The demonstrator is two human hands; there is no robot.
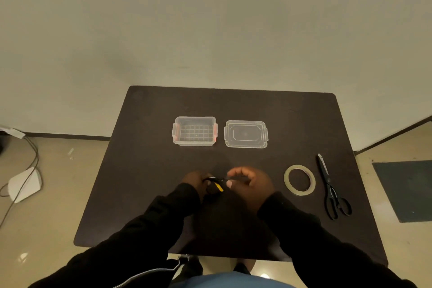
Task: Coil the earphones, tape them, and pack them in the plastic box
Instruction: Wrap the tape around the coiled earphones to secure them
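Black earphones (216,185) with a yellow part sit bunched between both hands above the dark table (145,170). My left hand (195,181) grips the bundle. My right hand (253,182) pinches a stretch of the black cord that runs from the bundle toward it. The clear plastic box (194,120) with red clips stands open and empty farther back. Its clear lid (245,123) lies flat just to the right of it. A roll of clear tape (299,190) lies to the right of my right hand.
Black scissors (330,190) lie shut near the table's right edge, beside the tape roll. On the floor to the left are cables (30,166) and a white sheet (23,184). A dark mat (406,189) lies on the floor to the right.
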